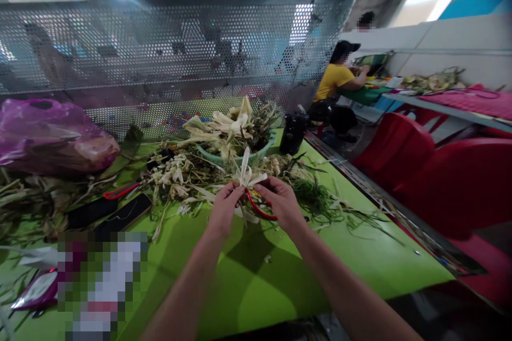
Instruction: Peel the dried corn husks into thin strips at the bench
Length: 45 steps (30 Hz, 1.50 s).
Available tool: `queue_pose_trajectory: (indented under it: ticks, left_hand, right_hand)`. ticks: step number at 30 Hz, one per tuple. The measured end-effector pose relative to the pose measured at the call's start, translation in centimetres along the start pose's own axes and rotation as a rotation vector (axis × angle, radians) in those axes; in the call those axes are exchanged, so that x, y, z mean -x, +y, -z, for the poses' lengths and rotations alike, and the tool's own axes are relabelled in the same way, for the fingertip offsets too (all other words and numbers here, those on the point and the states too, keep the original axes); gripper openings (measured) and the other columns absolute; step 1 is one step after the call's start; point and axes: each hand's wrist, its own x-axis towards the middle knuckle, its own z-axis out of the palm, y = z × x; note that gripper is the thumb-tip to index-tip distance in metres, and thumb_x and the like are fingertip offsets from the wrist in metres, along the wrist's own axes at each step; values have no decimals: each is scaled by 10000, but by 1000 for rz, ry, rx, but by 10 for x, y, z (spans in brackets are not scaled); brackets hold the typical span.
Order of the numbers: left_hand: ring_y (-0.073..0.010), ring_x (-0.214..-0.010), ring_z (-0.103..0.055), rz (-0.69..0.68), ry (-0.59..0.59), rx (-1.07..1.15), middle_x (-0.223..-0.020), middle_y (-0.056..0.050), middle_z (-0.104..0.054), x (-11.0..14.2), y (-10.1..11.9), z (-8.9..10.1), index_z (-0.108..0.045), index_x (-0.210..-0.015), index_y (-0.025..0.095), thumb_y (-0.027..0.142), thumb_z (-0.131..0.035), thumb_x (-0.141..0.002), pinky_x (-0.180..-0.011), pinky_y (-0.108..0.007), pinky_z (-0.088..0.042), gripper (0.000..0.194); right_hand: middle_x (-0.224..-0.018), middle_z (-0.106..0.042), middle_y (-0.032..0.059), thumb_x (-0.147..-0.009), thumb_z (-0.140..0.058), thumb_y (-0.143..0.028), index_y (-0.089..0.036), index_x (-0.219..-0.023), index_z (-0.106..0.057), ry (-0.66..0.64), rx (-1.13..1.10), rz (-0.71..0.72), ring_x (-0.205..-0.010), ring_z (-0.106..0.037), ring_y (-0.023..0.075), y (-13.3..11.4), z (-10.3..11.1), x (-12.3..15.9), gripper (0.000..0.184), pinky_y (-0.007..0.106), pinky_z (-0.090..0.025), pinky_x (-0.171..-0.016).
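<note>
Over the table's front middle, my left hand (224, 206) pinches the base of a pale dried-husk flower (245, 171) between thumb and fingers. Its strip-like petals fan out, one pointing straight up. My right hand (279, 201) is closed on a petal at the flower's right side. A curved red handle (258, 208), perhaps of scissors, shows between the hands; whether the right hand touches it I cannot tell. Behind them a light green basket (216, 159) is heaped with dried husks (230, 128). Loose husk pieces (178, 173) lie left of the hands, green fibres (314, 195) to the right.
A purple plastic bag (52, 136) stands at the left. Near it lie a red utility knife (122, 190) and a dark phone-like slab (124, 217). A black cup (294, 133) is beside the basket. Beyond the green table (360, 261) are red chairs (452, 186) and a seated person (334, 82).
</note>
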Motion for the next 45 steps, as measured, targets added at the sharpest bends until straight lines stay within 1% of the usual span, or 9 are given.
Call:
queue_pose_trajectory:
  ticks: [7,11,15,21,31,35,39,42,45]
  left_hand:
    - [-94,-556,-408,-78,-13,-236,-571,41,-483,-2,-1,1,-586,-665,165,211,-576,-702,-551,-215,-295,60]
    - [-123,-641,-476,-160,-25,-415,-680,9,-583,-3,-3,1,-645,-779,162,201,-574,-713,-637,-236,-352,105]
    - [-148,-715,-525,-171,-104,-384,-768,-20,-625,1,-2,-1,-648,-891,156,238,-561,-759,-685,-251,-389,179]
    - [-149,-776,-543,-150,-134,-260,-837,-47,-636,2,1,-2,-648,-942,141,331,-532,-820,-717,-244,-413,255]
    - [-113,-666,-452,-144,-140,-311,-710,11,-545,-1,1,-1,-627,-836,155,322,-520,-814,-626,-226,-355,200]
    - [-109,-619,-416,-120,-159,-436,-637,27,-491,-2,0,1,-589,-735,155,299,-507,-801,-589,-235,-315,177]
    - [-110,-599,-395,-90,-168,-464,-614,34,-460,-4,-3,4,-547,-688,161,314,-495,-790,-567,-236,-297,191]
    - [-109,-601,-385,-99,-168,-472,-622,30,-457,-4,-5,8,-548,-704,160,345,-496,-793,-563,-231,-289,212]
    - [-110,-610,-381,-116,-193,-473,-637,26,-461,-5,-5,10,-557,-734,161,355,-477,-809,-568,-228,-288,223]
  right_hand:
    - [-725,-618,21,-766,-667,-268,-194,-750,-671,20,339,268,-691,-562,169,-3,0,4,76,281,-440,-636]
    - [-755,-619,36,-794,-641,-234,-207,-794,-688,-16,407,366,-717,-570,175,-3,-1,4,55,297,-452,-661]
    - [-753,-609,35,-761,-670,-270,-194,-789,-668,21,378,298,-689,-556,169,1,2,2,81,283,-441,-617]
    - [-692,-593,4,-690,-712,-333,-181,-766,-620,-22,131,6,-630,-527,142,7,3,-1,193,258,-428,-596]
    - [-679,-620,-1,-689,-709,-411,-166,-744,-679,-27,-11,-129,-615,-527,132,1,4,-3,253,254,-412,-601]
    - [-742,-640,9,-656,-749,-366,-177,-789,-673,69,-161,-121,-660,-562,146,0,6,-3,243,276,-454,-663]
    - [-803,-643,17,-678,-735,-347,-199,-787,-655,108,-161,-15,-708,-567,152,-6,7,-2,200,266,-468,-667]
    - [-911,-654,37,-725,-699,-345,-203,-825,-661,61,-128,44,-639,-538,123,-10,7,1,177,241,-458,-580]
    - [-809,-657,24,-751,-683,-341,-206,-836,-652,-49,-129,17,-527,-509,103,-11,7,3,163,241,-437,-510]
